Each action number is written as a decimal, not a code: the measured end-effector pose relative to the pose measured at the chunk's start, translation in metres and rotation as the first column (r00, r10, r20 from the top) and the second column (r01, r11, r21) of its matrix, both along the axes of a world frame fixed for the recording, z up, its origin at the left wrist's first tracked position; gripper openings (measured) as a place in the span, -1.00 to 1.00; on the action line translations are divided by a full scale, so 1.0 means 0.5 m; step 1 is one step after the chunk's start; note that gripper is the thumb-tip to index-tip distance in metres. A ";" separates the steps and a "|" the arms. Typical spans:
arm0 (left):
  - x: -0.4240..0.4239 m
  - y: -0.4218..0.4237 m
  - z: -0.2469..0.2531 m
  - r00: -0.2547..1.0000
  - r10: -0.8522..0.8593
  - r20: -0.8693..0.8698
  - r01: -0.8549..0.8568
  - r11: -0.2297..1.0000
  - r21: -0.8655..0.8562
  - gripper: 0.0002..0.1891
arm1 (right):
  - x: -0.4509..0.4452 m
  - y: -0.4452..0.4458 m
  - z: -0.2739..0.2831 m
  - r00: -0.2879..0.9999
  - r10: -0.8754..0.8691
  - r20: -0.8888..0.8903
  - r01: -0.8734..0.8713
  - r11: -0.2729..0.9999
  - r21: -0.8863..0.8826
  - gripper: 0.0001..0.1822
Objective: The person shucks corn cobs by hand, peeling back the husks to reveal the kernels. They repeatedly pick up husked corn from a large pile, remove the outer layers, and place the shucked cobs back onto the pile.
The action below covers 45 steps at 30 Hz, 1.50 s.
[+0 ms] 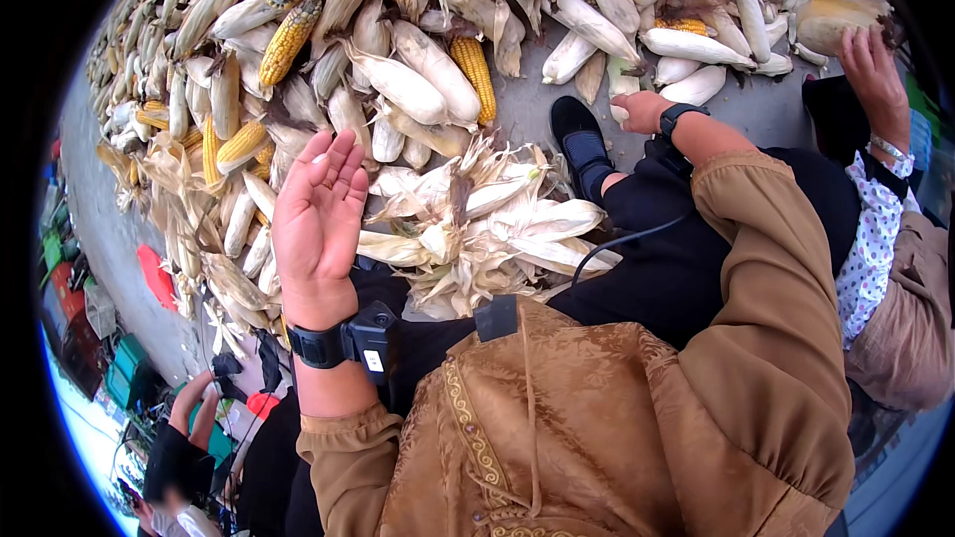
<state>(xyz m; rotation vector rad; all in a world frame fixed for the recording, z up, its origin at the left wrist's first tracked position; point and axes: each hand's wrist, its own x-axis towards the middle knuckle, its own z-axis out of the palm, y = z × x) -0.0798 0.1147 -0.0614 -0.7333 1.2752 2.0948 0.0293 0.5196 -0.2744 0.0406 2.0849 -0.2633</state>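
My left hand (321,209) is raised palm up, fingers slightly apart, with small bits on the fingers and nothing gripped. Out to the right, my right hand (640,110) closes around a pale, husk-covered ear of corn (622,78), lying among other ears on the ground. Between my hands is a heap of loose dry corn husks (515,224). Beyond them spreads a large pile of corn in husks (418,82). Some ears show bare yellow kernels, such as one corn cob (291,41) and another bare cob (473,78).
At the right edge, a co-worker's hand (873,67) touches a husked ear (839,19). My black shoe (578,138) stands on the grey ground beside the husks. A red object (155,277) lies left of the pile. Other people sit at lower left, near green containers (127,371).
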 end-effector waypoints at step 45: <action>0.112 -0.025 0.014 0.938 0.026 -0.345 0.093 0.941 0.324 -0.69 | -0.022 -0.457 0.533 0.834 -0.464 0.299 0.444 0.243 -0.862 -0.30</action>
